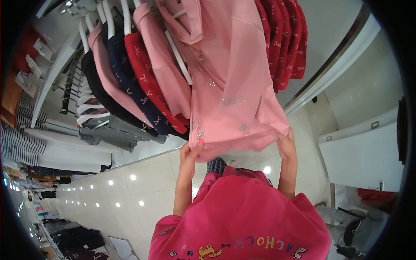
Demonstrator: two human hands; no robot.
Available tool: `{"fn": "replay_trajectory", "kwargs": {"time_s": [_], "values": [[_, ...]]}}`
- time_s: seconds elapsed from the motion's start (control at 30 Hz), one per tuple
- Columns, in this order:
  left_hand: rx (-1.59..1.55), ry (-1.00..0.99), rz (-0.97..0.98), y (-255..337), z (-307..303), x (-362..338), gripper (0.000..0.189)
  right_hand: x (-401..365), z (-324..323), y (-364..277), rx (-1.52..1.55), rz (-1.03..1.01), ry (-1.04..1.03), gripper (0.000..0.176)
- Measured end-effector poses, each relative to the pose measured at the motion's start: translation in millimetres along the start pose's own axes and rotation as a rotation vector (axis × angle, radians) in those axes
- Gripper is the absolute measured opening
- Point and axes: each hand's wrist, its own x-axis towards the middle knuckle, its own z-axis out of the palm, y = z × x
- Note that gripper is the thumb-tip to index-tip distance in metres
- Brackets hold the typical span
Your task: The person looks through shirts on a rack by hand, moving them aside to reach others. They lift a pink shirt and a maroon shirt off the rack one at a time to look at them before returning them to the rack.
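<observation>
A pink shirt with a collar and silvery sparkling patterns hangs in front of me, spread out toward my body. My left hand pinches its lower left corner, with the thumb on top of the cloth. At the opposite lower corner, my right hand is closed on the hem. The hem between both hands sags a little. Part of a white hanger shows beside the shirt's left edge.
Left of the shirt hang a red patterned garment, a navy one and other pink and black ones. More red patterned garments hang at right. Grey clothes hang lower. A white cabinet stands right, above the tiled floor.
</observation>
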Motion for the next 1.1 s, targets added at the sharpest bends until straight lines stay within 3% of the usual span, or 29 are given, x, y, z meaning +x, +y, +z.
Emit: {"fn": "replay_trajectory", "kwargs": {"time_s": [0.07,0.27,0.43,0.57,0.83,0.93,1.1], "values": [[-0.064,-0.065,-0.034,-2,-1,10,0.025,-5,16,-14,0.037,0.007,0.044,0.035],[-0.223,0.019,-0.011,19,25,23,0.029,4,29,-23,0.002,0.037,0.07,0.036],[-0.165,0.092,0.072,19,30,24,0.035,5,40,-41,-0.215,-0.05,-0.056,0.032],[-0.079,0.161,0.178,13,25,21,0.037,16,25,-33,-0.171,-0.062,-0.018,0.03],[-0.214,0.078,0.143,14,37,20,0.04,21,18,-24,-0.22,0.027,0.276,0.024],[-0.126,0.024,0.077,15,37,20,0.04,16,13,-28,-0.203,-0.012,0.233,0.043],[-0.007,-0.053,-0.002,22,42,19,0.031,15,-1,-41,-0.127,-0.043,0.249,0.032]]}}
